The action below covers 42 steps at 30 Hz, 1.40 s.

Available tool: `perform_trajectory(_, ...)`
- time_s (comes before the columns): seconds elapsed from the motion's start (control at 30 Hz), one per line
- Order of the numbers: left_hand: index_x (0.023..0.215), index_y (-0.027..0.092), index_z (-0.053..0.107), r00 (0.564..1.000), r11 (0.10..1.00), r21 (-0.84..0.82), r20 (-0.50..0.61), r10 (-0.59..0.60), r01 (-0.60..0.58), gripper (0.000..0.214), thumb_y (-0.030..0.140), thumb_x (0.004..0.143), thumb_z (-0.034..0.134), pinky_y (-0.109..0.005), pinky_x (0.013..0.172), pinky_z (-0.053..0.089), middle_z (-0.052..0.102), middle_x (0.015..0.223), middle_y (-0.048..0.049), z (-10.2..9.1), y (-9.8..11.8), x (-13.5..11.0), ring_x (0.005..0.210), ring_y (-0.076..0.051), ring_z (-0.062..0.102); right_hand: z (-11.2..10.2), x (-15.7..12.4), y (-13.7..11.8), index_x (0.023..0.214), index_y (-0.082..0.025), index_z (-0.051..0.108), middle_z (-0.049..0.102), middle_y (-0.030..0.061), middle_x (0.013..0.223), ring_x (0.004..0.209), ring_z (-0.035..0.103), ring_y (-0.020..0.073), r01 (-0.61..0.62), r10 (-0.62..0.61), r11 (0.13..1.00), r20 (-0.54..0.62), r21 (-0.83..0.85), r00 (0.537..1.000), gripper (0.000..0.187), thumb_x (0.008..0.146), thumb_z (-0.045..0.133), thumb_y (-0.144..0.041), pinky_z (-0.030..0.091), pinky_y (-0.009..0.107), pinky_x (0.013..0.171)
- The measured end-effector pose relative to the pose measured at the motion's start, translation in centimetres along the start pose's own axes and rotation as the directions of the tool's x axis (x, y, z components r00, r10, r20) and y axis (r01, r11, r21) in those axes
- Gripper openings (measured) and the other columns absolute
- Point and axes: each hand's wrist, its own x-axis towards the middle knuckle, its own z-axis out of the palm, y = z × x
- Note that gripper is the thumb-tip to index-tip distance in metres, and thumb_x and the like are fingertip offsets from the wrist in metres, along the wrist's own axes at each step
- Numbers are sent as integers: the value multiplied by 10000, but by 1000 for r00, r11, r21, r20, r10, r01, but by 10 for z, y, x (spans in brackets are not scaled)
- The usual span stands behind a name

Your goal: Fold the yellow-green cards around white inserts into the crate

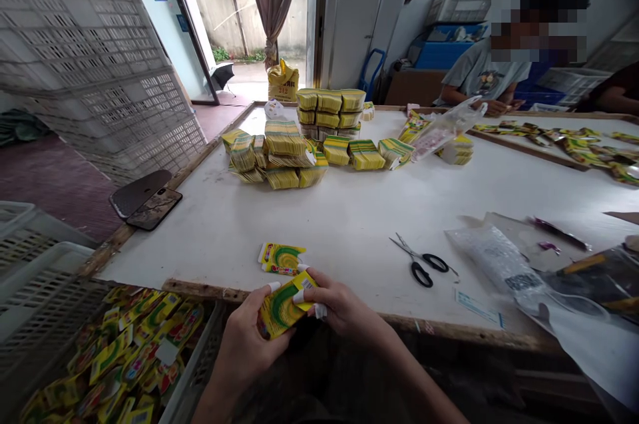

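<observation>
Between my two hands is a small yellow and green cardboard box [283, 307], held tilted over the table's front edge. My left hand [249, 329] is wrapped round its left side and lower end. With white-covered fingertips, my right hand [332, 297] grips the upper right end, near a barcode. Just beyond, a flat yellow and green carton [282, 258] lies on the white table [344, 231]. Whether the box in my hands has anything inside is hidden.
Stacked bundles of yellow cartons [287, 144] stand farther back. Black-handled scissors [422, 264] and a bubble-wrap pouch [492, 254] lie to the right. Phones [154, 209] rest at the left edge. Below left, a crate [192, 357] holds many yellow boxes. A person [482, 74] sits at the far right.
</observation>
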Motion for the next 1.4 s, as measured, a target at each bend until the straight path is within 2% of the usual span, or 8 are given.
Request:
perform_trajectory(0.23, 1182, 217, 533, 997, 993, -90, -15, -76, 74, 569, 319, 667, 754, -358, 819, 572, 696, 1071, -73, 2, 2, 7, 959, -262, 677, 7, 7, 2, 995, -243, 739, 558, 124, 1332, 1235, 539, 270, 10, 10, 986, -119, 168, 993, 181, 826, 675, -251, 448, 380, 976)
perform_trajectory(0.37, 1141, 229, 572, 961, 883, -429, -101, -258, 192, 584, 316, 614, 810, -323, 777, 572, 716, 1004, -45, 3, 3, 2, 860, -230, 695, 32, 12, 13, 1424, -288, 384, 430, 150, 1458, 1271, 508, 271, 14, 52, 943, -188, 333, 981, 651, 835, 661, -261, 445, 417, 990)
perform_trajectory(0.5, 1095, 234, 603, 718, 543, -835, -432, -546, -89, 570, 611, 673, 675, -240, 634, 555, 710, 985, -20, -10, -6, -10, 688, -141, 646, 34, 30, 28, 1472, -245, 178, 542, 138, 1316, 1062, 620, 200, -182, 203, 978, -296, 99, 933, 756, 843, 591, -173, 497, 360, 910)
perform_trajectory(0.63, 1006, 226, 623, 535, 237, -967, -252, -807, -98, 671, 795, 753, 375, -277, 694, 567, 680, 1121, -72, -16, -19, -18, 891, -191, 656, 31, 49, 37, 1249, -163, 498, 627, 140, 1113, 1066, 544, 275, -374, 271, 891, -361, -257, 892, 521, 753, 511, -8, 430, 430, 926)
perform_trajectory(0.8, 1034, 233, 633, 598, 91, -995, -56, -800, 29, 472, 620, 769, 580, -236, 598, 542, 689, 1010, -38, 1, -12, -17, 723, -135, 637, 43, 59, 36, 1010, -179, 591, 635, 140, 1016, 981, 541, 285, -414, 304, 848, -337, -330, 891, 338, 750, 497, 15, 390, 435, 896)
perform_trajectory(1.03, 1047, 218, 643, 658, 102, -993, -38, -752, 59, 412, 516, 764, 666, -237, 644, 540, 674, 992, -44, 17, -5, -8, 792, -142, 647, 44, 53, 28, 1127, -170, 432, 590, 79, 954, 874, 574, 211, -377, 288, 906, -369, -195, 884, 456, 715, 495, 15, 461, 328, 788)
perform_trajectory(1.23, 1110, 248, 619, 772, 241, -966, -223, -596, -94, 593, 704, 736, 554, -382, 827, 542, 631, 1152, -78, 17, 18, -4, 1043, -256, 604, 58, 32, -17, 1140, -242, 414, 532, -13, 891, 716, 537, 125, -115, 232, 906, -251, 407, 940, 500, 706, 575, -53, 438, 226, 620)
perform_trajectory(1.4, 886, 222, 614, 787, 119, -974, -226, -573, -193, 594, 757, 789, 372, -345, 694, 549, 591, 791, -21, 8, 46, 7, 720, -186, 585, 79, 16, -41, 1122, -228, 485, 483, -52, 793, 670, 441, 103, -126, 195, 729, -27, 672, 980, 536, 648, 652, -40, 353, 213, 584)
